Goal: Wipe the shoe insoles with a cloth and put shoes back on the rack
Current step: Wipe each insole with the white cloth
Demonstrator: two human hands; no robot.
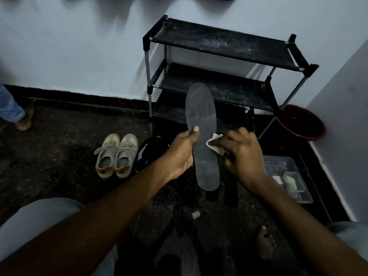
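We see the left hand (180,154) gripping a dark insole (203,116) by its edge, thumb on top, held in front of the 3-tier black rack (219,42). The right hand (242,154) presses a bunched pale cloth (214,143) on the insole's middle. Insole print too faint to read. 2 beige shoes (116,156) on the floor, left.

The insole (203,120) is dark grey, with faint paler lines near its far end. The cloth (214,143) is off-white. The rack (223,44) has black shelves flecked with pale dust, and grey poles. The shoes (116,156) are beige with orange-brown heel patches. The basin (300,124) is dark red, the floor (59,146) dark and speckled.
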